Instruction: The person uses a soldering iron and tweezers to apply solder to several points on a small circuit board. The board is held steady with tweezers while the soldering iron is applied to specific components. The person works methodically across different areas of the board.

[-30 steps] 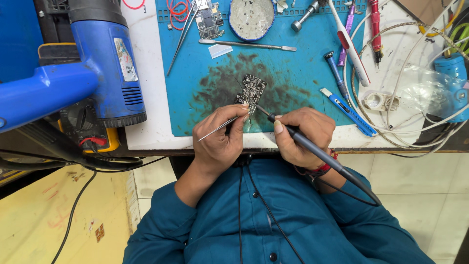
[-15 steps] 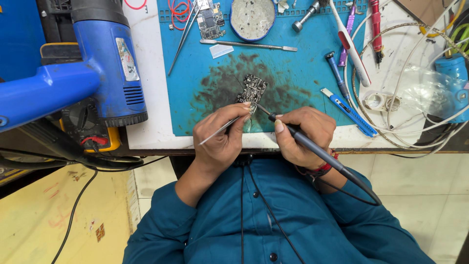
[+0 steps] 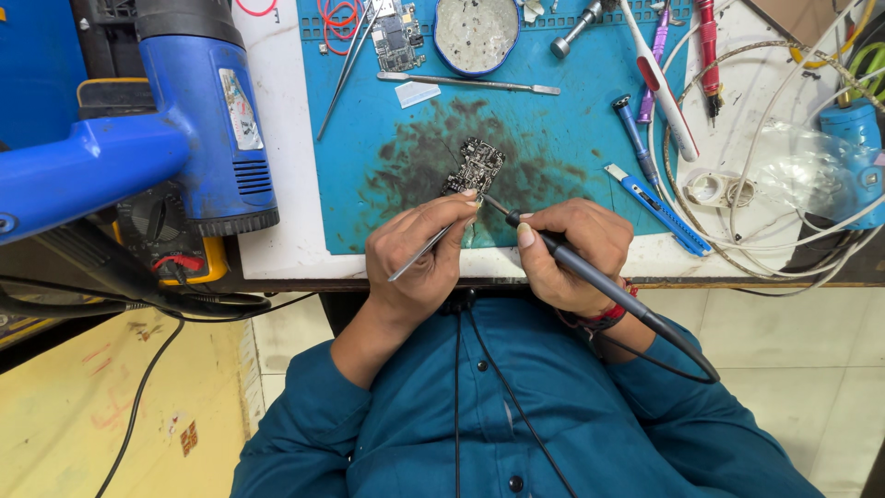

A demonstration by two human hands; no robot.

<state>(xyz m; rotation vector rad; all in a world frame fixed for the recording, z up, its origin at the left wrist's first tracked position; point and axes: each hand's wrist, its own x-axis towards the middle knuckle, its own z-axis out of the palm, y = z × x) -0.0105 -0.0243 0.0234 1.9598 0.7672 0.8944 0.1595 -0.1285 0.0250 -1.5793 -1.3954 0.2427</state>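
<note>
- Circuit board (image 3: 476,167): small, dark, lying flat on the blue mat (image 3: 590,138), roughly mat centre, inside a dark smudged patch. Just at 12 o'clock of both hands.
- Left hand (image 3: 419,263): fingers closed round thin metal tweezers (image 3: 431,244); tweezer tip end points to 1 o'clock toward the board's near edge, tail end sticks out at 7 o'clock below the palm. Fingertip sits right at the board's lower edge; cannot tell if it touches.
- Right hand (image 3: 573,254): closed in a pen grip on a dark soldering iron (image 3: 590,277); tip aims to 10 o'clock and meets the area just below the board, close to the tweezer tips. Handle runs off at 4 o'clock, cable loops down over the teal shirt.
- Hands are near each other, nearly touching at the fingertips, both over the mat's front edge.
- Surface (image 3: 286,184): white, carries the mat.
- At 9 o'clock of the board: blue hot-air gun (image 3: 198,111), nozzle end down, well apart from the hands.
- At 12 o'clock: round tin (image 3: 477,32), a second smaller circuit board (image 3: 398,32), a flat metal spudger (image 3: 470,83) lying crosswise.
- At 3 o'clock: blue utility knife (image 3: 656,207), blue-handled driver (image 3: 636,138), white tool (image 3: 659,78), coils of white cable (image 3: 765,166).
</note>
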